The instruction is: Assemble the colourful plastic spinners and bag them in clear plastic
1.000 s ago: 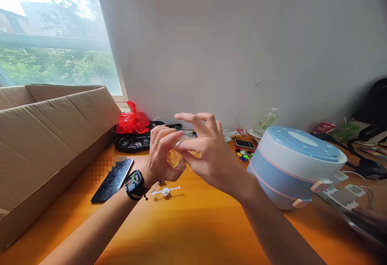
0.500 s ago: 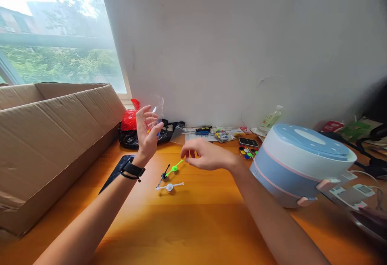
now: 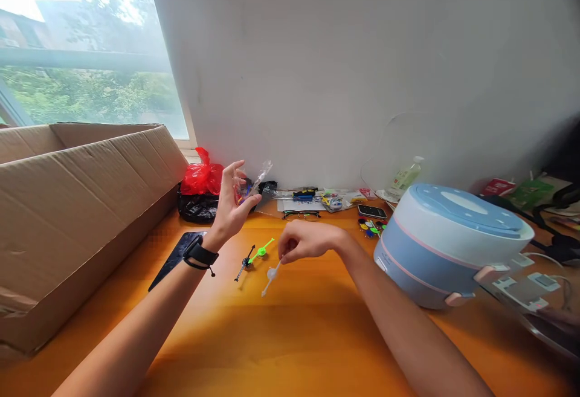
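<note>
Between the fingertips of my right hand [image 3: 308,242] is one end of a white arrow spinner [image 3: 271,274], which hangs slanted over the table. A clear plastic bag [image 3: 260,174] with small coloured bits is in my raised left hand [image 3: 233,203]; the fingers partly hide it. On the wooden table, left of the white spinner, lie a green arrow spinner [image 3: 261,252] and a black arrow spinner [image 3: 246,261], close together with their arms nearly meeting.
A cardboard box [image 3: 90,203] stands at the left, near a dark flat slab [image 3: 174,259]. Red [image 3: 202,173] and black bags sit by the wall. Glasses [image 3: 302,215], a phone [image 3: 372,211] and several coloured pieces [image 3: 371,228] lie behind. A blue-white lunch box [image 3: 448,246] occupies the right.
My right hand has taken hold of the white spinner and lifted it from the table. My left hand has shifted slightly right with the plastic bag.
</note>
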Demonstrator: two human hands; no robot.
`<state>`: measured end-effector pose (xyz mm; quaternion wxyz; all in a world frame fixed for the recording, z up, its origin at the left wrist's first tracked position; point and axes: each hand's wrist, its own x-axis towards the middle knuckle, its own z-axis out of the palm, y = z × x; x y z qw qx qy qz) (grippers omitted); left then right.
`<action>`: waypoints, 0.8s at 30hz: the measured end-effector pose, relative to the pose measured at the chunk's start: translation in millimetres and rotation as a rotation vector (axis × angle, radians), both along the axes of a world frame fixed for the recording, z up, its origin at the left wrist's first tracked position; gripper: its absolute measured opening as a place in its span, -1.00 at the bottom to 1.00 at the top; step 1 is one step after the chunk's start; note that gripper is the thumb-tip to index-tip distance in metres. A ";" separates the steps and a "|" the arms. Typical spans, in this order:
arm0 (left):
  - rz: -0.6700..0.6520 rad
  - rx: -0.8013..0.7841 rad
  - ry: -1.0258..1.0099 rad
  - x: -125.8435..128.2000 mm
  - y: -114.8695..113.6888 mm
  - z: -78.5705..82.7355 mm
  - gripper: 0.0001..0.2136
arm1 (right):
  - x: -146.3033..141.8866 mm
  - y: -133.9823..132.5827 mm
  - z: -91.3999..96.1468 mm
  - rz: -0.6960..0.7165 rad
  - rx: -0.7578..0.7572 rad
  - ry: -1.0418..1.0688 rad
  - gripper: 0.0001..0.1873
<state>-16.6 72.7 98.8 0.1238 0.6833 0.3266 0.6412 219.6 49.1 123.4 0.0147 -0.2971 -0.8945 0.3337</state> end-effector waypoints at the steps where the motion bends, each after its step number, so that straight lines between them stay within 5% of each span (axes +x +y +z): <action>1: 0.008 0.013 0.031 0.0 -0.3 -1.5 -0.28 | 8.3 -1.4 11.3 0.007 0.001 0.030 -0.81; 6: 0.043 0.103 0.249 1.9 -4.8 -8.1 -0.29 | 47.7 -23.2 62.8 -0.158 0.137 0.380 -0.65; 10: 0.019 0.106 0.349 6.9 -9.0 -13.9 -0.32 | 61.2 -36.8 81.7 -0.349 0.220 0.683 -0.67; 15: -0.040 0.106 0.365 17.5 -15.9 -16.7 -0.34 | 50.2 -35.0 77.6 -0.423 0.414 0.830 -0.75; 24: -0.159 0.141 0.334 32.8 -32.5 -7.0 -0.37 | 14.3 -34.5 56.0 -0.275 0.766 0.644 -0.89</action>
